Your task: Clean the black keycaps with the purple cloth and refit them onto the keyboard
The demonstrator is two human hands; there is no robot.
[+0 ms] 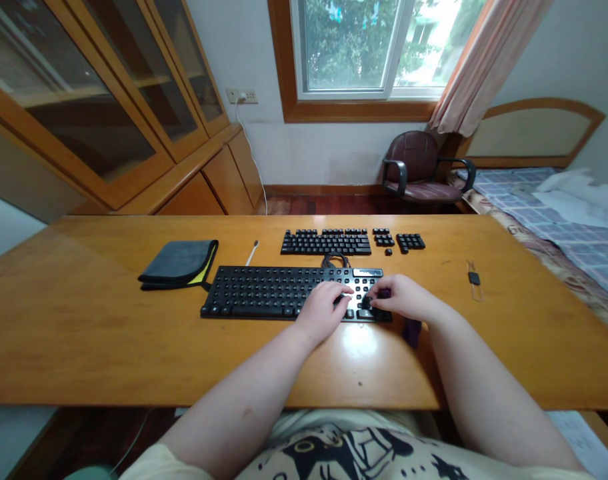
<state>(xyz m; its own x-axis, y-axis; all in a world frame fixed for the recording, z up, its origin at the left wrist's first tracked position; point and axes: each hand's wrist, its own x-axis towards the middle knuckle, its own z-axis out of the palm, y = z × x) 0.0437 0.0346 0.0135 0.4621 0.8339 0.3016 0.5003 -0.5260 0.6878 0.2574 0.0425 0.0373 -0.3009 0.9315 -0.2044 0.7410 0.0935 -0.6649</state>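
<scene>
Two bare hands work at the right end of a black keyboard (264,293) on the near part of a wooden desk (134,347). The left hand (324,307) rests on it with bent fingers beside the number pad; the right hand (401,297) curls over the pad's right side, a purple cloth (413,332) showing beneath. The hands are apart from each other; whether either grips anything cannot be told. The board's tray bears rows of small studs, while black keycaps (329,243) sit in ordered blocks on the desk's far side. A coiled cable (335,259) lies between, a slim brush (253,253) to the left, a folded gray cloth (179,261) farther left, and a small wire tool (474,278) well to the right. At far left, a glass-fronted cabinet (114,193) has shelves behind its panes, their contents too dim to make out. At far right, a chair (417,160) stands near a bed (514,200) holding white bedding (584,193).
</scene>
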